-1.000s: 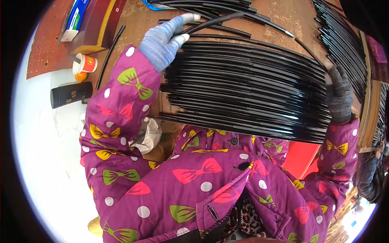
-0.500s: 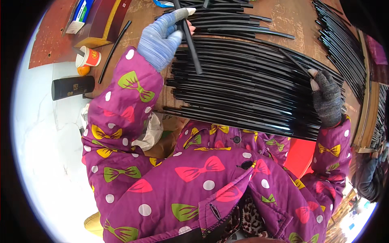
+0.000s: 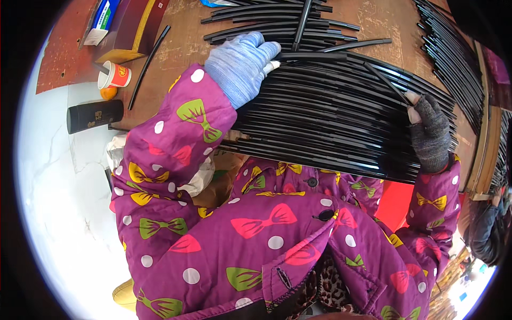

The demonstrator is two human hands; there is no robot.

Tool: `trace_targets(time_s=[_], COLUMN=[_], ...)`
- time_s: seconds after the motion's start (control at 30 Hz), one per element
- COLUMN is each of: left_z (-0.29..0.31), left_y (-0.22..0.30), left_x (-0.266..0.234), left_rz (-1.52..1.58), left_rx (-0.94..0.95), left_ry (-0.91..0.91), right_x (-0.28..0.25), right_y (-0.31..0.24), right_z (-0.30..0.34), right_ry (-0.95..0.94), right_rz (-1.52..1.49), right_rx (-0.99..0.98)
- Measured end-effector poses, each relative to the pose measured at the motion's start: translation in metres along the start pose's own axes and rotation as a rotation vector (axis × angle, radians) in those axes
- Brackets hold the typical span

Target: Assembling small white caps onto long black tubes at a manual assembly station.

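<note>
Many slim black rods (image 3: pixel 330 114) lie side by side in a wide layer before me on a brown table (image 3: pixel 373 21). My left hand (image 3: pixel 240 66), in a light blue glove with bare fingertips, is closed at the left end of a black rod (image 3: pixel 314 55) along the layer's far edge. At the layer's right side, my right hand (image 3: pixel 431 130), in a dark grey glove with bare fingertips, pinches a thin dark stick (image 3: pixel 386 82) that slants up and left over the rods. One loose rod (image 3: pixel 303 24) points away from me across the farther pile.
More rods (image 3: pixel 453 64) are heaped at the far right. On the left are a single rod (image 3: pixel 149 66), a paper cup (image 3: pixel 118 76), an orange fruit (image 3: pixel 108 93), a black cylindrical case (image 3: pixel 96 116) and a dark red box (image 3: pixel 130 26). Another person's sleeve (image 3: pixel 484 234) shows at the right edge.
My left hand has come down and right from above the table to the layer's far edge. The rod it held raised now lies across the farther pile. My right hand has barely moved.
</note>
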State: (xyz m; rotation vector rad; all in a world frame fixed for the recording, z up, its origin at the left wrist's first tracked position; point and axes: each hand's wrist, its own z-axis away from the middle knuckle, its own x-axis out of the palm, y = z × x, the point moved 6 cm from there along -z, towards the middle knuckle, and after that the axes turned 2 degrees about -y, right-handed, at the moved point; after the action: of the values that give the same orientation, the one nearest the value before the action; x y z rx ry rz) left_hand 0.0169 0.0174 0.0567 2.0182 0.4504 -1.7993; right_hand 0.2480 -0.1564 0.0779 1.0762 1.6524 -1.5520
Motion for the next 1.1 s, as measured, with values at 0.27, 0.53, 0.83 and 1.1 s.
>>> trace_targets(time_s=[0.27,0.53,0.83,1.1], left_z=[0.004,0.007,0.004,0.017], left_y=[0.008,0.017,0.043,0.015], left_x=[0.006,0.000,-0.010,0.000], left_rz=[0.392,0.551,0.463,0.803], left_rx=[-0.033,-0.024,0.048,-0.203], left_ry=[-0.074,-0.121,-0.042,-0.171], right_x=[-0.005,-0.006,0.000,-0.070], right_y=[-0.016,-0.021,-0.068,0.043], right_z=[0.001,0.004,-0.025,0.033], right_ry=[0.077,0.128,0.029,0.526], right_rz=[-0.078,0.060,0.261,0.165], right_rx=[-0.061,-0.247,-0.347,0.113])
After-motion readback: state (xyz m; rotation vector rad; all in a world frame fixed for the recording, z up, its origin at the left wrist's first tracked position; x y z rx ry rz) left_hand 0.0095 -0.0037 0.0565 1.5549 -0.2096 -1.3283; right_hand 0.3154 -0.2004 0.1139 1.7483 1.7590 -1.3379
